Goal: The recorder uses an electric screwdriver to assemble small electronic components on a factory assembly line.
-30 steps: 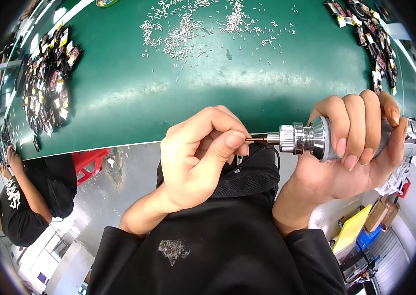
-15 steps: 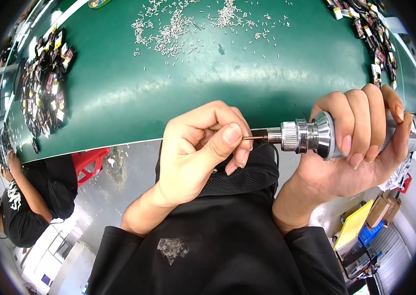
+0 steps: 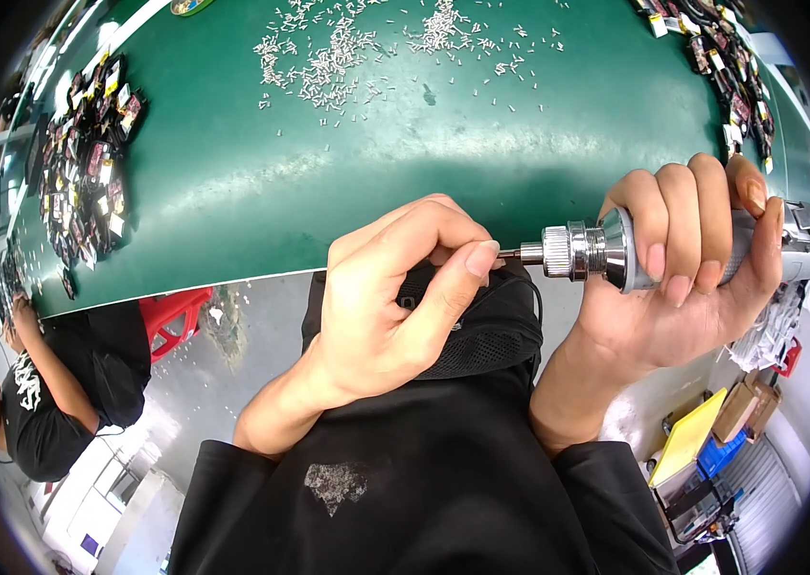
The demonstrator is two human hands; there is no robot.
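My right hand is wrapped round the grey body of an electric screwdriver with a chrome collar. The tool lies nearly level above the table's near edge, its nose to the left. A thin dark bit sticks out of the nose. My left hand is closed, thumb and forefinger pinching the bit's tip. Whether a small part also sits between those fingertips is hidden. Beyond both hands, many small silvery screw-like pieces are scattered on the green table.
A heap of small black parts with pale labels covers the table's left side. A similar row lines the right edge. At far left a person in black works near a red stool. Cardboard boxes stand at lower right.
My right hand has brought the screwdriver slightly left and up. My left thumb and forefinger have shifted right, leaving less of the bit showing between the hands.
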